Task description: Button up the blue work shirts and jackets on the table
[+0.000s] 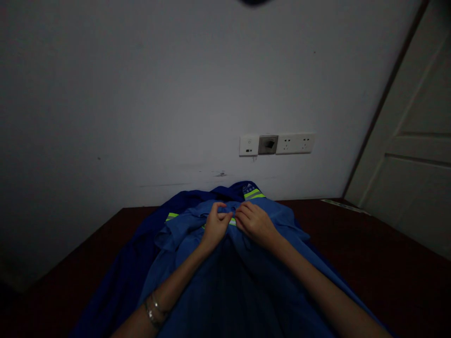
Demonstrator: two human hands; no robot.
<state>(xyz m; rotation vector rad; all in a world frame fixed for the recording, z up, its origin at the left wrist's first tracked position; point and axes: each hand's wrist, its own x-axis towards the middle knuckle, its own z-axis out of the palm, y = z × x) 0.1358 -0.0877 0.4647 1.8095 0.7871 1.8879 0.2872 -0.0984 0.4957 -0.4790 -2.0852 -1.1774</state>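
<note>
A light blue garment [190, 234] with yellow-green and grey reflective strips lies spread over a darker blue garment [130, 263]. Over its upper middle, my left hand [215, 226] is closed in a pinch of thumb and forefinger at the cloth. Close beside it, my right hand [256, 225] has its fingers bunched together on the same cloth. A short piece of reflective strip [232, 221] shows between the two hands. The exact bit of cloth under the fingertips is too dark and small to make out. Two bracelets [153, 310] circle my left wrist.
The garments rest on a dark reddish-brown surface [327, 234] that meets a pale wall [158, 103]. Sockets [294, 143] and a switch plate [248, 146] sit low on the wall. A panelled door [416, 188] stands at the right, with a thin flat strip [345, 206] near its foot.
</note>
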